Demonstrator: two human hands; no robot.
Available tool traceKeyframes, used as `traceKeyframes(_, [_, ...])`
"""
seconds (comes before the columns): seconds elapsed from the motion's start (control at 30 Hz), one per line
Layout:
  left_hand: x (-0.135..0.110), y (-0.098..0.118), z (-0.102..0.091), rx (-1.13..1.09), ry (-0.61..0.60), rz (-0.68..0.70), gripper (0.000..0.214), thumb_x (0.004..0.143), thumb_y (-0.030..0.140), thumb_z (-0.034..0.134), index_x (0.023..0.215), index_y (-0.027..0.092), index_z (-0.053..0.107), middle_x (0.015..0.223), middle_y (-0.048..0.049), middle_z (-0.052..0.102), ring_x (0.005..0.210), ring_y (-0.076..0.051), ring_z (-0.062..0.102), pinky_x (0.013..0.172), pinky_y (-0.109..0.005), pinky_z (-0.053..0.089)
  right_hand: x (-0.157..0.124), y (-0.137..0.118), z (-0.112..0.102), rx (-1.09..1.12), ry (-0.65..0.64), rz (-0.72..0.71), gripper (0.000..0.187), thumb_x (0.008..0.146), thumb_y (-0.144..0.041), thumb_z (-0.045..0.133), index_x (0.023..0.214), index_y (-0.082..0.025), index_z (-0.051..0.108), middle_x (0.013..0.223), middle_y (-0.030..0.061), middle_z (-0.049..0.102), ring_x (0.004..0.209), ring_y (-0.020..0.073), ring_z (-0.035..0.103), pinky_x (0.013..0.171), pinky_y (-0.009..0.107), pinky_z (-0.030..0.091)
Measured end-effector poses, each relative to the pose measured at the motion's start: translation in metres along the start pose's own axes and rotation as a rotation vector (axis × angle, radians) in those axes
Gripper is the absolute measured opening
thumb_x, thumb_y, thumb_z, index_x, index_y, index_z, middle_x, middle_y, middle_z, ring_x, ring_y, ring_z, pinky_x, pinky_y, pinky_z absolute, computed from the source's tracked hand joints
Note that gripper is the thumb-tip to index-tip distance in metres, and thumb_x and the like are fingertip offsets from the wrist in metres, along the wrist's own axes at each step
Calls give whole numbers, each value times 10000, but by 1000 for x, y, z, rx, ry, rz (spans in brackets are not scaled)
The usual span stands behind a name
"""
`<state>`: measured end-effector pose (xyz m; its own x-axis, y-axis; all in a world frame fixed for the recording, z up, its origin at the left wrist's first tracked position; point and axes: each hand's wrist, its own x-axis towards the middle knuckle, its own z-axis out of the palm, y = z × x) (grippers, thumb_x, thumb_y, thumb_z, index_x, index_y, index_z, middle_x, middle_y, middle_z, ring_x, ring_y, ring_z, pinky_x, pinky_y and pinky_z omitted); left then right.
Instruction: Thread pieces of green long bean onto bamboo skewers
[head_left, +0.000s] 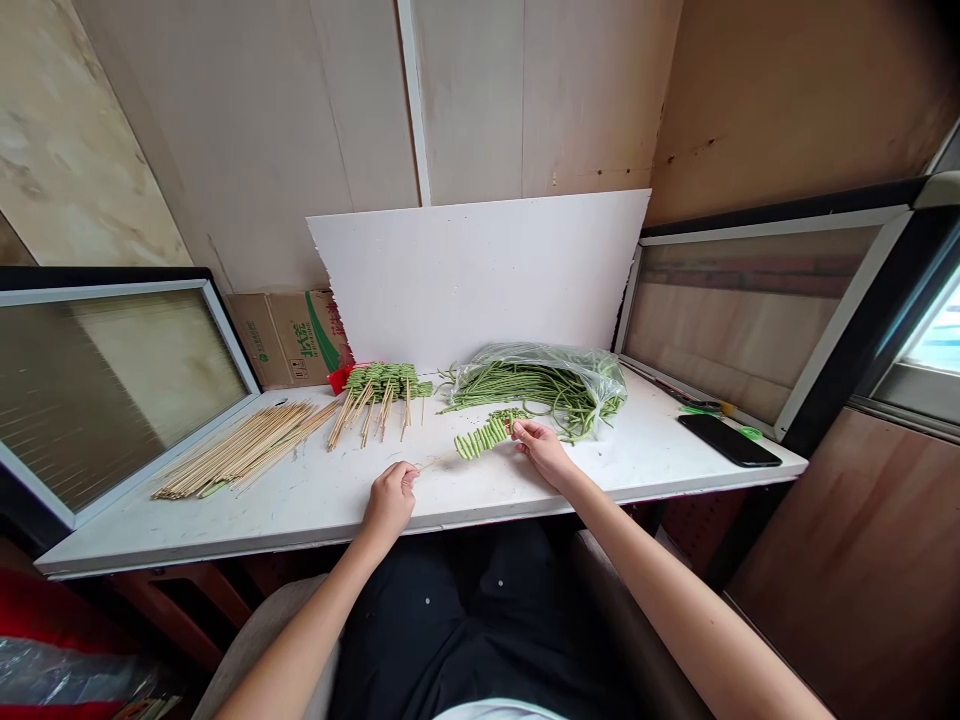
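Note:
My left hand (390, 497) is closed in a pinch on the blunt end of a thin bamboo skewer (437, 462) that lies low over the white table (300, 500). Short green bean pieces (480, 438) are threaded side by side along the skewer's far part. My right hand (541, 447) pinches the bean pieces at the skewer's far end. Just beyond it lies a clear plastic bag of long green beans (544, 385).
A pile of bare bamboo skewers (240, 450) lies at the left. Finished bean skewers (379, 390) sit behind it by a red thing. A black phone (727, 440) and green-handled scissors (709, 408) lie at the right. A white board (480, 275) and a cardboard box (289, 335) stand behind.

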<state>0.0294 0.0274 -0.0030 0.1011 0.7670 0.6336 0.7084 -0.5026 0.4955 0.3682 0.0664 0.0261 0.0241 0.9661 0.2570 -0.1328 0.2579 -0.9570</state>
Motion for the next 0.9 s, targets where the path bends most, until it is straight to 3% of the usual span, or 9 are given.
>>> traceKeyframes(0.27, [0,1,0,14,13,-4,248,882,75,477,829,213,676,798,-42,725,758,-208,683,710,-293,490,-4,-3,4,-208,26,-61,507,833,-678,745,1012,-208,812,1051,91,783,935,246,656,783,327,482])
traceKeyframes(0.63, [0,0,0,22,37,6,271,860,41,475,850,215,682,828,-46,744,786,-216,705,716,-295,502,0,2,1,-157,29,-68,515,811,-717,741,871,-207,778,1072,93,765,856,220,623,709,308,469])
traceKeyframes(0.9, [0,1,0,24,12,-12,269,856,37,471,849,217,671,843,-47,753,814,-217,718,734,-296,509,-2,-1,2,-169,30,-72,545,810,-734,732,923,-203,779,1040,97,764,868,229,638,698,308,480])
